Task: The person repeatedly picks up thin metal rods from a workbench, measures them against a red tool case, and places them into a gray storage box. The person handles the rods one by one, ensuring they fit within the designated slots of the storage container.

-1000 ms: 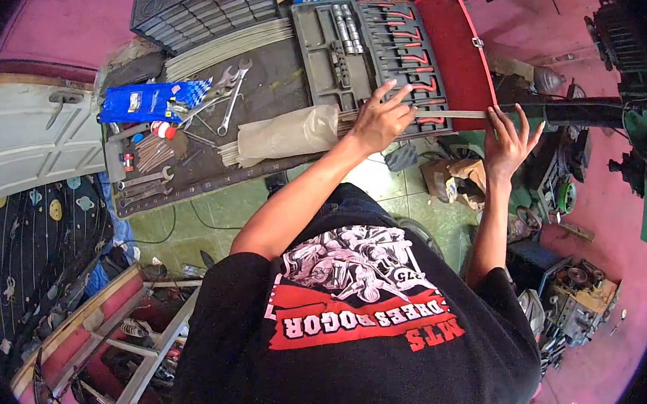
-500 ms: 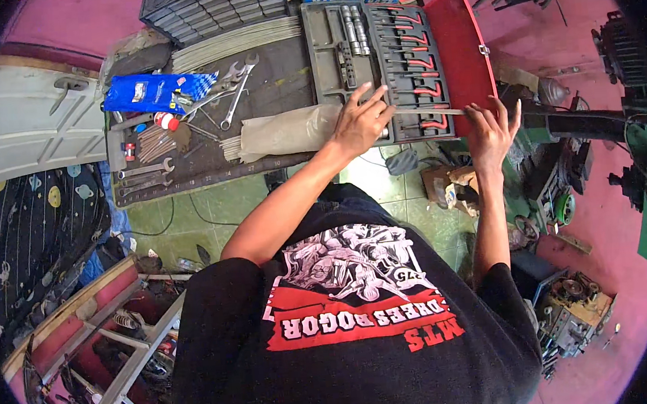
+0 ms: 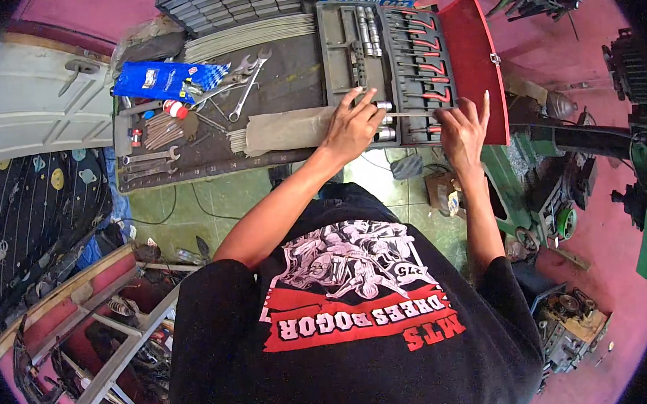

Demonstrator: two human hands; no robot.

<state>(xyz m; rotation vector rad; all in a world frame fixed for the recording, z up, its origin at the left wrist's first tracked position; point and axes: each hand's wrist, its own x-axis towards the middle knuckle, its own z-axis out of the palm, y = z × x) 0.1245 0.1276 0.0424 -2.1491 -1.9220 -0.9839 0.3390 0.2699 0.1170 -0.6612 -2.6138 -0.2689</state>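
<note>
On the bench lies a brown paper packet of welding rods (image 3: 287, 131), with several rod ends sticking out on its left. My left hand (image 3: 353, 127) is closed over the packet's right end, hiding it, with some fingers raised. One thin rod (image 3: 410, 115) runs level from beside that hand to my right hand (image 3: 462, 130), across the near part of the open tool case (image 3: 337, 79). My right hand pinches the rod's right end, its index finger pointing up. Whether the rod's left end is inside the packet is hidden. Red-handled hex keys (image 3: 426, 61) stand in the case beyond my right hand.
The red lid (image 3: 473, 69) is folded out at the right. Further left are combination wrenches (image 3: 248, 88), a blue packet (image 3: 158, 80) and short brown rods (image 3: 160, 131). Long pale rods (image 3: 250, 36) lie at the back, beside a drawer cabinet (image 3: 236, 4).
Both hands have moved left relative to the tool case, the right one further, so the gap between them is smaller. The view has shifted slightly.
</note>
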